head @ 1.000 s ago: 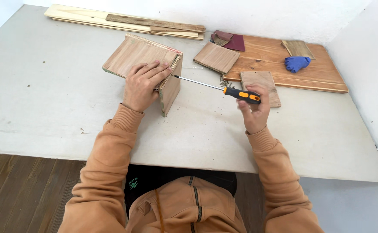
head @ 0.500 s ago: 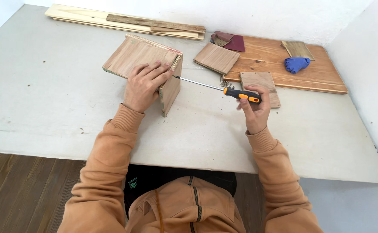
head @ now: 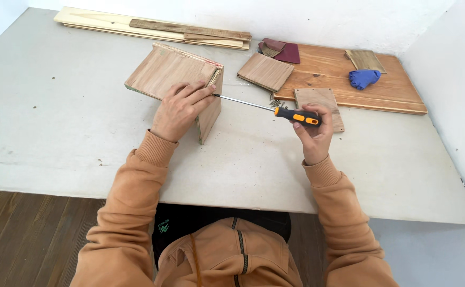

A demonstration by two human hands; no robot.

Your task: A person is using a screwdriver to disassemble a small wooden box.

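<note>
Item: wooden box assembly (head: 176, 74), two plywood panels joined at a corner, standing at the middle of the grey tabletop (head: 57, 122). One panel lies sloped toward the far left; the other stands upright on its edge, facing right.

Change noted: almost none against the two earlier views. The left hand, the screwdriver and the right hand are found in the same places, with the shaft at the same slant. It is judged that a screw is being driven at the top corner of the upright panel, slowly, and that the joint is not yet finished; the screw itself is too small to be made out.

Left hand (head: 179, 109): laid flat over the corner of the assembly, fingers pressed together, fingertips at the point where the shaft meets the wood. The assembly is held down beneath it.

Right hand (head: 312, 133): closed round the orange-and-black handle of the screwdriver (head: 267, 108), to the right of the assembly. The metal shaft runs left and slightly far from the handle to the panel corner, its tip touching there.

Also present: a small heap of loose screws (head: 276, 102) just beyond the shaft; a small square board (head: 265, 72); a narrow board (head: 320, 103) behind the right hand; a large plank (head: 349, 79) at far right bearing a blue cloth (head: 363, 78); long strips (head: 152, 29) along the far edge.
</note>
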